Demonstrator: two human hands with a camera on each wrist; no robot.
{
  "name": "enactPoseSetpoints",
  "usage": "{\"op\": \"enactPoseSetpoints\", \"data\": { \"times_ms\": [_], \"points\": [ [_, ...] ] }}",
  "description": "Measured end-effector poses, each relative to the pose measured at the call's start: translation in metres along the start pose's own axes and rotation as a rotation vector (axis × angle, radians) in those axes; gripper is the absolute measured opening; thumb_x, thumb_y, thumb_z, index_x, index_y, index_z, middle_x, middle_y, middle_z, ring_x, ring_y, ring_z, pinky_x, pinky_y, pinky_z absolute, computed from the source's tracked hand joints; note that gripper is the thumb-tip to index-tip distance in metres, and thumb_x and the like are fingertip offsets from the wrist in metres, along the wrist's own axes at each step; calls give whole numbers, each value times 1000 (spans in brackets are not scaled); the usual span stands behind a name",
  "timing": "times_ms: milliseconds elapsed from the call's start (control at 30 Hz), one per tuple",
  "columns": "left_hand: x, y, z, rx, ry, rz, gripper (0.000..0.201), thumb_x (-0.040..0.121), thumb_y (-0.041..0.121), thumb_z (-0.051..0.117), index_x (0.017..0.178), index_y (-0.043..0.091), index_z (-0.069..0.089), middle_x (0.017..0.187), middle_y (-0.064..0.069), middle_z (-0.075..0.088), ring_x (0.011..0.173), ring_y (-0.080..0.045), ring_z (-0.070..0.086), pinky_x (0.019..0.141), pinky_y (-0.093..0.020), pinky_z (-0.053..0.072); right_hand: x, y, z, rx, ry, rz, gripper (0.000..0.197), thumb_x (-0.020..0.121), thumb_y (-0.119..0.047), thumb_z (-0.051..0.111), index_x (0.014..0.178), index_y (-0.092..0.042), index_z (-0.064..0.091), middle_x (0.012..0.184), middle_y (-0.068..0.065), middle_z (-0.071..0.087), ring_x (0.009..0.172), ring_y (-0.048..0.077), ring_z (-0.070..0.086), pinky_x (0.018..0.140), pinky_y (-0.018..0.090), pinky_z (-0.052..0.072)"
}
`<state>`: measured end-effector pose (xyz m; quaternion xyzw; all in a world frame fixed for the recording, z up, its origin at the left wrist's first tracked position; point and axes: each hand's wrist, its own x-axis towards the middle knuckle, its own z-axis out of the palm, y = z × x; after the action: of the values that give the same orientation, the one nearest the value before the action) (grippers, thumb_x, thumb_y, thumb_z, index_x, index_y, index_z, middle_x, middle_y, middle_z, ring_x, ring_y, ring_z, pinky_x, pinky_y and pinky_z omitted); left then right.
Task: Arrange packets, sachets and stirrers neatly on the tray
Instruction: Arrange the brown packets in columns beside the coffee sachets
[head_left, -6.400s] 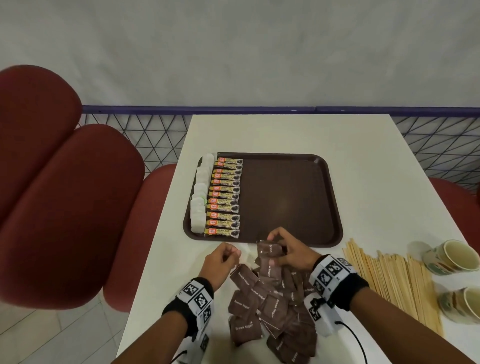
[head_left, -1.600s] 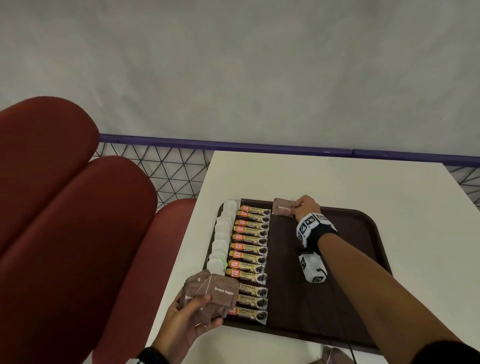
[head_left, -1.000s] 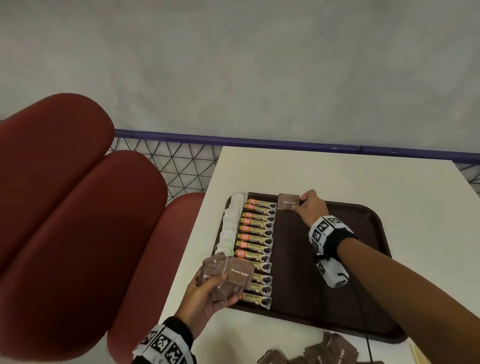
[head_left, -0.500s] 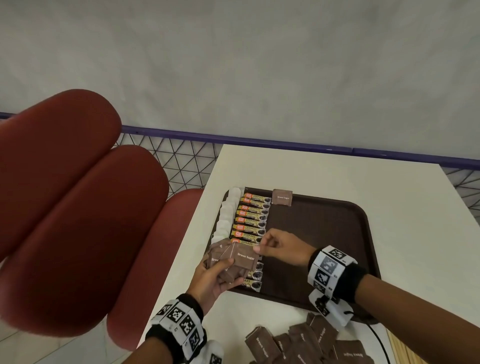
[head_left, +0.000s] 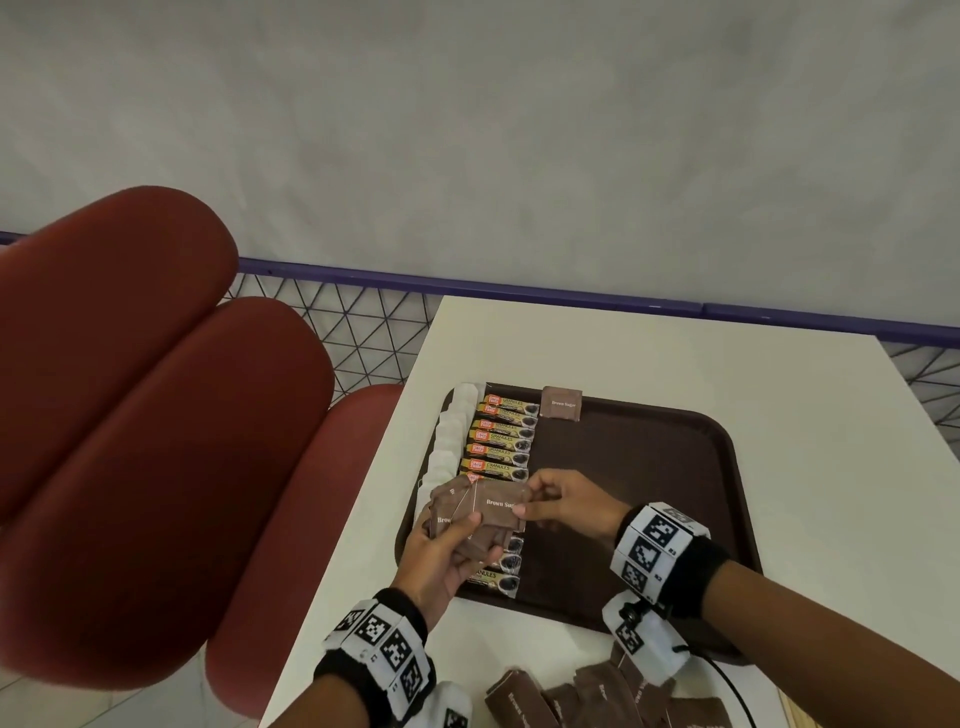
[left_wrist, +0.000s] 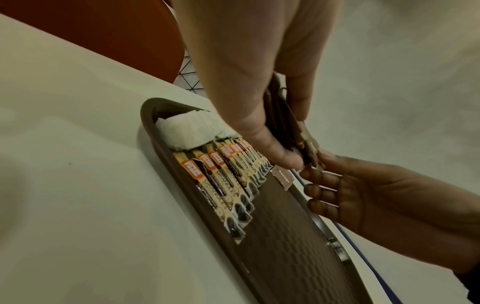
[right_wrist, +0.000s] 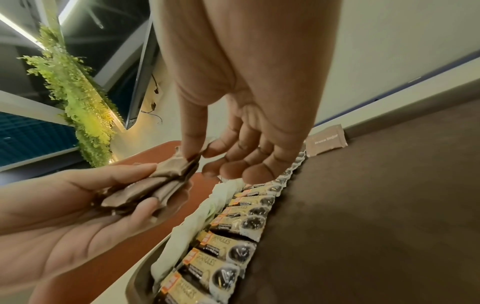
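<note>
- Fingertips of the right hand pinch the top brown sugar sachet at centre frame.
- Curled round the stack, the left hand holds it over the tray.
- Risk: a loose grip could let two sachets lift together and spill onto the coffee packets.
- Upper centre, one placed sachet lies at the tray's far rim.

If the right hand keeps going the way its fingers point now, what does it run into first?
The right hand points left and already pinches the top brown sugar sachet of the bunch in the left hand. Pushing on, it would likely meet that bunch and the left hand's fingers; depth is unclear.
</note>
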<state>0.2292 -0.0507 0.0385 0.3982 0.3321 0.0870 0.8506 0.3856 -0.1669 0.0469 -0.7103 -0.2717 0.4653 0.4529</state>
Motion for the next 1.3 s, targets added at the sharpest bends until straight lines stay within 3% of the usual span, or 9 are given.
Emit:
{"op": "enactPoseSetpoints", "data": {
  "times_ms": [133,267,433,467,567,833,1033,1200,1300],
  "points": [
    [6,-1,-3,-19,18,-13,46,85,1,59,129,11,50,117,-21,65,98,-37,66,68,-38,59,9,-2,-10,64,111,-8,16,82,-5,64,77,-14,53,73,0,58,63,9,51,53,16,42],
    [9,4,-10,-33,34,0,40,86,-2,57,124,13,53,114,-20,65,98,-37,65,70,-39,59,38,3,-48,50,423,49,21,83,-2,63,72,-15,49,71,6,59,55,11,46,43,12,37],
    [10,9,-23,-14,60,9,42,87,0,57,124,18,54,116,-17,65,101,-38,65,73,-40,58,77,17,-88,-87,691,177,16,77,-5,69,70,-13,57,88,9,59,75,19,52,64,23,41],
    [10,9,-26,-7,65,7,43,86,0,58,125,17,53,116,-18,65,101,-38,65,74,-40,59,82,18,-90,-109,699,205,8,76,-5,69,77,-10,62,90,7,58,81,19,52,63,22,40],
    [10,12,-31,-12,73,8,45,85,1,59,127,16,53,117,-18,65,101,-39,65,72,-39,60,96,22,-90,-161,690,262,18,77,-6,68,94,-3,68,99,10,64,88,22,56,64,21,39],
    [8,17,-36,-25,78,4,39,84,-1,59,121,13,56,114,-18,66,96,-36,67,63,-36,60,111,23,-86,-197,754,325,12,83,-6,61,95,-5,64,113,18,62,103,34,59,81,31,46],
    [7,16,-39,-44,39,1,37,85,-8,51,114,12,61,109,-19,69,95,-38,67,72,-41,57,112,27,-84,-272,762,317,5,87,-11,57,90,-7,56,111,19,60,101,35,57,82,36,47],
    [6,17,-40,-58,32,-6,37,86,-8,46,115,12,59,114,-22,65,96,-38,66,71,-42,58,110,28,-85,-243,768,293,19,86,-17,61,93,-8,45,112,21,58,87,30,54,80,37,46],
    [6,18,-39,-37,36,4,41,86,-7,47,120,13,57,118,-23,63,92,-36,67,68,-40,60,107,27,-85,-237,752,284,38,87,-24,60,112,1,45,116,23,57,102,37,57,84,40,46]
  ]
}}
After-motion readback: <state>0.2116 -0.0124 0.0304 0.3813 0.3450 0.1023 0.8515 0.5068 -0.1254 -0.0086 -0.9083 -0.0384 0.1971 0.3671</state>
